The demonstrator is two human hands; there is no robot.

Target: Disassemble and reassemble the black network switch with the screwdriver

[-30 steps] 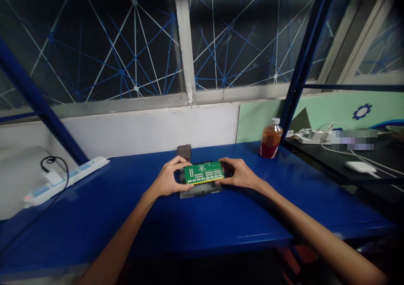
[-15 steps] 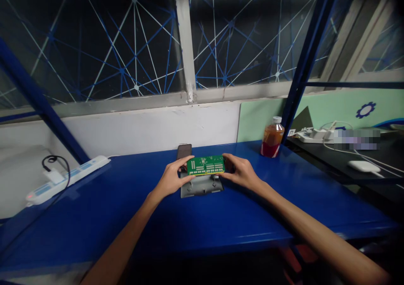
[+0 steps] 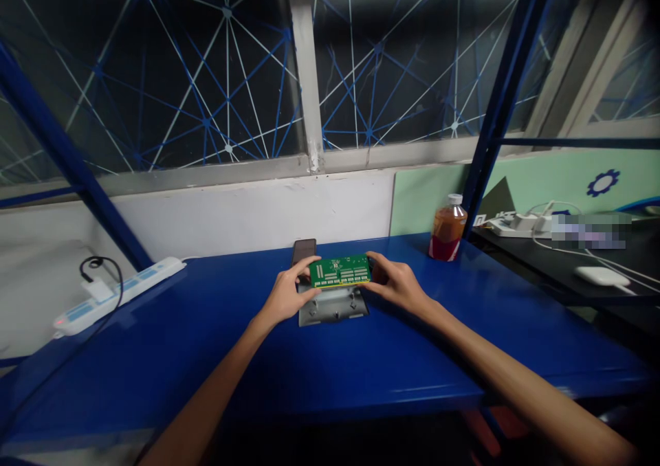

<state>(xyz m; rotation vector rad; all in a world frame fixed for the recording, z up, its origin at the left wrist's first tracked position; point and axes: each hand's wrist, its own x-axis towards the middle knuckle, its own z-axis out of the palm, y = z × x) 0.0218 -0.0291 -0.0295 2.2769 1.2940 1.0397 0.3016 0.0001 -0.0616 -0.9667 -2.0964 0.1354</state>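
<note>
A green circuit board (image 3: 340, 271) with white markings and a yellow strip along its near edge is held between both hands. My left hand (image 3: 289, 291) grips its left end, thumb below and fingers above. At the right end, my right hand (image 3: 399, 284) grips it the same way. Under the board, a grey plastic casing (image 3: 335, 309) lies on the blue table, its far part hidden by the board. Just behind my left hand's fingertips is a dark phone-like slab (image 3: 304, 249) near the wall.
On the left lies a white power strip (image 3: 124, 294) with a black cable plugged in. A drink bottle (image 3: 447, 229) stands at the back right of the blue table (image 3: 247, 390). Farther right, a black desk (image 3: 557, 260) holds cables and a white charger (image 3: 602, 277).
The circuit board has been raised and tilted up in both hands, baring more of the grey casing beneath it. Over the last half second the grip looks the same; the view shifts slightly.
</note>
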